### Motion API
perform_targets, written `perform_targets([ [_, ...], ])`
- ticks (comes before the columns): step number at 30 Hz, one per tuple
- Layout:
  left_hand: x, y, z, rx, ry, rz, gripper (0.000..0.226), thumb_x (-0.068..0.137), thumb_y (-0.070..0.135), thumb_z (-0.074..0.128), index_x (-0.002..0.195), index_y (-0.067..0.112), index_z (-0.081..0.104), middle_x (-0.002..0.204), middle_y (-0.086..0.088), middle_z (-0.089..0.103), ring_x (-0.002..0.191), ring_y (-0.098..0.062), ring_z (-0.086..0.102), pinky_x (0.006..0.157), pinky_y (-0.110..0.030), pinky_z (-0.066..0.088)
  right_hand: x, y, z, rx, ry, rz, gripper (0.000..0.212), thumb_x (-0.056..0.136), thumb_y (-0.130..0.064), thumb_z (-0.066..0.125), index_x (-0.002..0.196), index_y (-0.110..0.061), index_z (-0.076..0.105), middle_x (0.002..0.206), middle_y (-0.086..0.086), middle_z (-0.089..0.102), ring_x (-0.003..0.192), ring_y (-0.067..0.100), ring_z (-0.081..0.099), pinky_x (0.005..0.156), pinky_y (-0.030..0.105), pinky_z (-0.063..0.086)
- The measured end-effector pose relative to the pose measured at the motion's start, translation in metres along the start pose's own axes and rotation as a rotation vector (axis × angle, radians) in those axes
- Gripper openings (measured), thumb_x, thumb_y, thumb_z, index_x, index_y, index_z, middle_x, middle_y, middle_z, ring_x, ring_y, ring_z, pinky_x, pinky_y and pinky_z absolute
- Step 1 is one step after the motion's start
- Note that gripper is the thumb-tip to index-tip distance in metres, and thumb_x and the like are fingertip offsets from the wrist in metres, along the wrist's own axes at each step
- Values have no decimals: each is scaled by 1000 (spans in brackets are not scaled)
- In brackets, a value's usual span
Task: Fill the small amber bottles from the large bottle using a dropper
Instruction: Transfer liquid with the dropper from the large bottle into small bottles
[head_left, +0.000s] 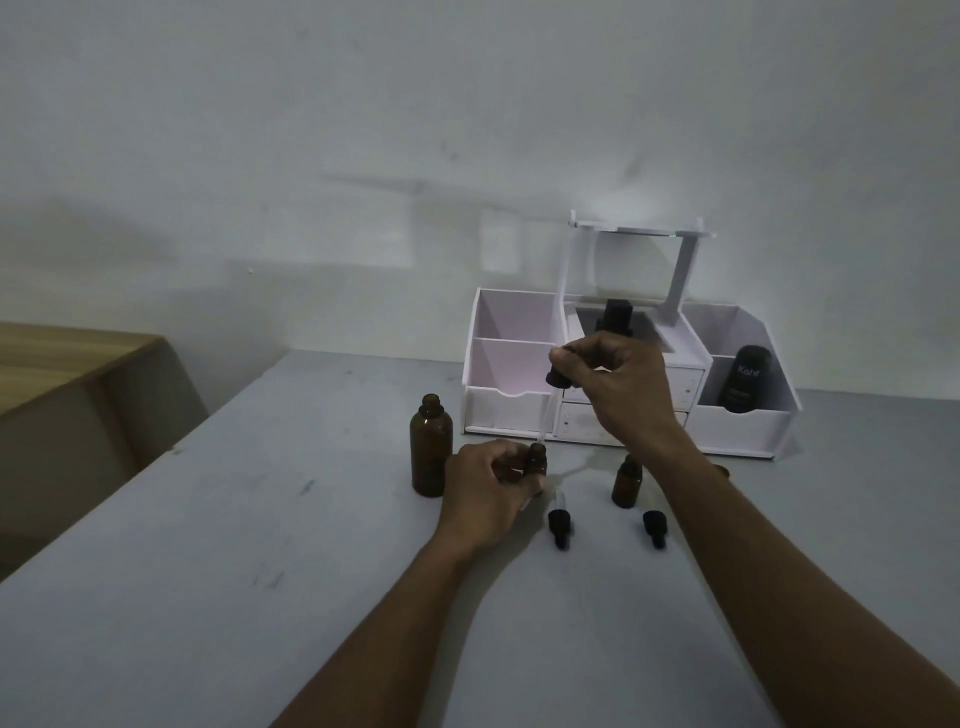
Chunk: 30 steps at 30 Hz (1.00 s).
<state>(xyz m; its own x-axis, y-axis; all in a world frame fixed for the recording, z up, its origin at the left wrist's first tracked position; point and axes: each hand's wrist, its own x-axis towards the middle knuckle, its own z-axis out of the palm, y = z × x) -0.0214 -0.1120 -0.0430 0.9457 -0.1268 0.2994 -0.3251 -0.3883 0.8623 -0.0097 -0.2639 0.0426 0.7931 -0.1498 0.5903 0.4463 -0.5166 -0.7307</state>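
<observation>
- Head view, nearest item: loose dropper caps (560, 526), two, lying on the bench (260, 545) close to the hands; best left undisturbed.
- Left hand (480, 488): fingers curled round a small amber bottle (536, 460) that stands on the bench. It should be held upright and still.
- Second small amber bottle (627, 480): uncapped, near the first on its right, apparently awaiting its turn.
- Large bottle (431, 449): open, upright, just beside the left hand.
- Right hand (615, 387): fingers pinch the dropper (557, 378) by its black bulb, with the glass tip at the held bottle's mouth. A slow squeeze with the tip centred should avoid spills.
- White organiser (498, 415): at the back, holding a black bottle (745, 382).
</observation>
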Motion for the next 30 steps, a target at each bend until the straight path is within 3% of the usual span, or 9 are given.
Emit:
perform_targets([
  [6, 0, 0, 1, 1, 5, -11, 35, 76, 16, 80, 110, 16, 72, 105, 2, 73, 89, -8, 68, 89, -24, 54, -3, -2, 4, -6, 9, -37, 7, 87, -17, 72, 80, -15, 72, 68, -12, 69, 63, -10, 66, 62, -3, 42],
  [15, 0, -1, 1, 25, -10, 4, 36, 79, 18, 77, 114, 16, 70, 111, 2, 72, 94, -8, 67, 90, -20, 51, -5, -5, 5, -55, -9, -70, 10, 87, -14, 72, 78, -18, 68, 66, -17, 64, 64, -15, 63, 61, -4, 41],
  [20, 1, -1, 1, 35, -11, -12, 37, 78, 20, 78, 114, 16, 70, 112, 2, 71, 97, -11, 67, 94, -27, 52, -5, -4, 6, -56, -14, -68, 8, 87, -14, 71, 80, -14, 70, 66, -16, 65, 63, -14, 63, 62, -5, 41],
  [30, 0, 0, 0, 30, -13, -25, 34, 80, 20, 77, 113, 17, 70, 111, 3, 71, 96, -11, 67, 93, -26, 52, -3, -4, 4, 42, 20, -17, 3, 85, -30, 74, 83, -29, 72, 71, -17, 72, 69, -4, 70, 64, 0, 46],
])
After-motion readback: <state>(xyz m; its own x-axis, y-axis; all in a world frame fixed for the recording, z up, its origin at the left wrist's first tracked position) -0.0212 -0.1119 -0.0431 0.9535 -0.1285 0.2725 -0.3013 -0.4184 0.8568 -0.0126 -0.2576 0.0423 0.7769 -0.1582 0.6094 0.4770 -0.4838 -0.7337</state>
